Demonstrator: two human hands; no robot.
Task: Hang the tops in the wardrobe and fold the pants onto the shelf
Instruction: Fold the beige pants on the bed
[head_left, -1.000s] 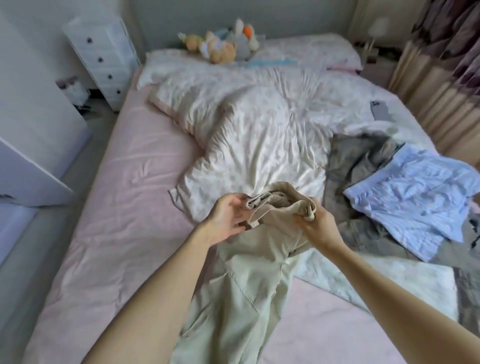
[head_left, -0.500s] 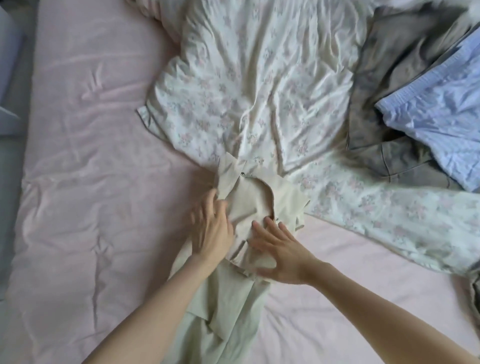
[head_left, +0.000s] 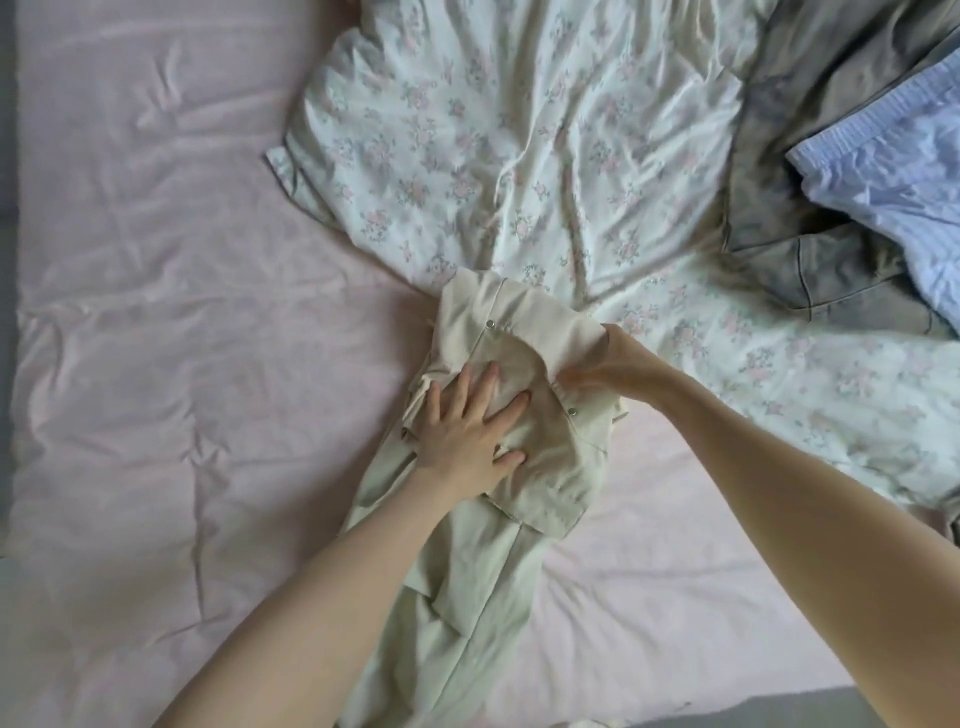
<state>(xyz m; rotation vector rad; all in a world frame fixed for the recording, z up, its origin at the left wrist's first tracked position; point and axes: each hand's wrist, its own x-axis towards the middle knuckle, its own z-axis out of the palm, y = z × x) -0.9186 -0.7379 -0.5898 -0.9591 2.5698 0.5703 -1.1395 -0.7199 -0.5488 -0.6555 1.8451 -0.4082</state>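
Note:
A pair of beige pants (head_left: 540, 467) lies lengthwise on the pink bed sheet (head_left: 182, 364), waistband toward the far side, legs running down toward me. My left hand (head_left: 467, 426) lies flat on the upper part of the pants, fingers spread and pressing the fabric. My right hand (head_left: 618, 371), slightly blurred, is at the right end of the waistband and pinches the fabric there between thumb and fingers. Two metal snaps show on the waistband.
A white floral duvet (head_left: 519, 145) is bunched just beyond the pants. On it at the right lie a grey garment (head_left: 810, 104) and a light-blue striped garment (head_left: 893, 171). The bed's near edge and grey floor (head_left: 810, 712) show at the bottom right.
The pants went from being held up in both hands to lying on the bed. My left hand slid right onto their middle and my right hand moved to the waistband's right end.

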